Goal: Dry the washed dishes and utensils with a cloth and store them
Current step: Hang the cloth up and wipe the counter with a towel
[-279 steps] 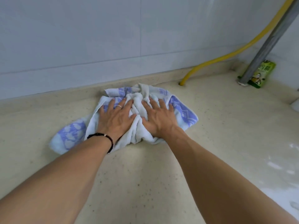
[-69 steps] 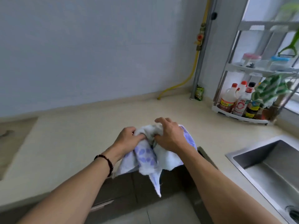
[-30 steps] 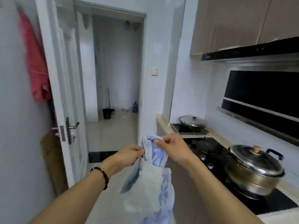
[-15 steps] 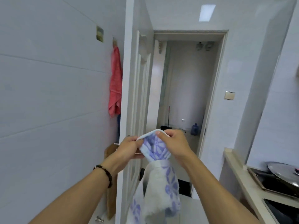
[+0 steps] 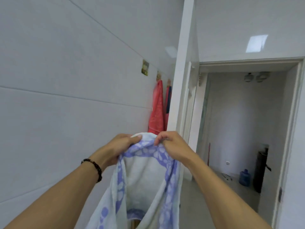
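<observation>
Cloth (image 5: 145, 177), white with blue-violet pattern: held up before a white tiled wall (image 5: 66, 113), hanging downward; left hand (image 5: 118, 146) grips its top edge, beaded bracelet (image 5: 94, 167) at the wrist; right hand (image 5: 171, 144) pinches the same edge just beside; red towel (image 5: 156, 113) hangs from a wall hook beyond; open doorway (image 5: 244, 129) to the right.

Wall hooks and doorway
Red towel (image 5: 156, 108) hangs from a hook (image 5: 145, 67) row mid-frame; blue bottle (image 5: 245, 177) on floor, lower right.
</observation>
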Available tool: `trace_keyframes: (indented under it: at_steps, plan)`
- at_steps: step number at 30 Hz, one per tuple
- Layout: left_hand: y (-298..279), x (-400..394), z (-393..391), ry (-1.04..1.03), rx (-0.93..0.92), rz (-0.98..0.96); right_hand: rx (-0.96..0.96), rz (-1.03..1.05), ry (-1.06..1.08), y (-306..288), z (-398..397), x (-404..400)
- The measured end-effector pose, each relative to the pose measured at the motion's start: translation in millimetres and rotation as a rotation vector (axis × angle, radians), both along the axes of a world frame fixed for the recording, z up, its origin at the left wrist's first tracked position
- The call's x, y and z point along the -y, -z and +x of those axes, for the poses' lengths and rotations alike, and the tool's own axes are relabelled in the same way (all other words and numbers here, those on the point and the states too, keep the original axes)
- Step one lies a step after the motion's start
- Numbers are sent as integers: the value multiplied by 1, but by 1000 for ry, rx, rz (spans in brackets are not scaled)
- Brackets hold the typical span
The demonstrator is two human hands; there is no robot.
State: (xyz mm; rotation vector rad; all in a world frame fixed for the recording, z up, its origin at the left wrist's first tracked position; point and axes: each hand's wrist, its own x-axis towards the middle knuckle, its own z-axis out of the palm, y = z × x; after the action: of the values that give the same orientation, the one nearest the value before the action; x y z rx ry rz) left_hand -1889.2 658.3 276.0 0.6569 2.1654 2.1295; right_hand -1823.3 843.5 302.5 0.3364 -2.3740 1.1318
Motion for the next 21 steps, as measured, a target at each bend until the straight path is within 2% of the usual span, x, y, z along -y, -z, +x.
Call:
trace_keyframes:
  at_steps: [2,5,7,9,13,21]
  plan:
    - [-17,9,-22,-8,-55,-22,-4,4,-47,-5,-37,13]
    - [-44,19,-58,-76,-128,-51,9,-257,-98,-13,-88,31]
    - [-61,26,-80,-155,-176,-52,-15,-479,-82,-22,-120,32]
    - [-80,28,-103,-253,-234,-30,-71,-617,-86,-37,-156,30]
    - [-120,22,-141,-298,-322,33,-202,-631,-70,-76,-219,27]
    - [-213,-17,-224,-440,-675,-171,-439,-586,40,-178,-328,18]
